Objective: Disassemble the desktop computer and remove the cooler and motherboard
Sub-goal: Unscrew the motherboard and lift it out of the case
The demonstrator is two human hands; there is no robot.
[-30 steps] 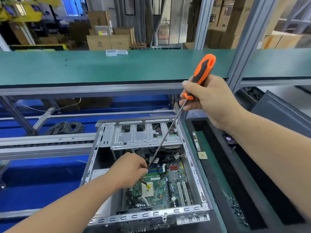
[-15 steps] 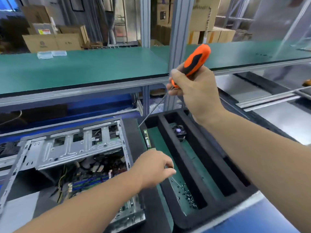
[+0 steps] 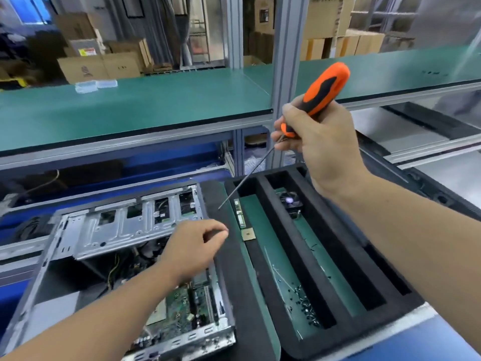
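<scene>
- Right hand (image 3: 320, 142) gripped the orange-black handle of a screwdriver (image 3: 321, 91), raised above the tray (image 3: 307, 254); the shaft slanted down-left, its tip above the tray's left edge, just beyond the left hand.
- Left hand (image 3: 194, 246) hovered over the right edge of the case (image 3: 86, 230), thumb and forefinger pinched together; whether a screw sat between them could not be told.
- Case lay open under and left of the left hand, metal drive bay (image 3: 117, 225) at the far side.
- Motherboard (image 3: 182, 306) was in the case, below the left wrist, partly hidden by the forearm.
- Black foam tray lay between the hands and under the right forearm, touching the case's right side.
- Fan (image 3: 290, 201) sat in a far tray slot, below the right hand.
- Chip (image 3: 247, 234) lay just right of the left fingertips.
- Screws (image 3: 305, 306) were piled in a near slot, between the forearms.
</scene>
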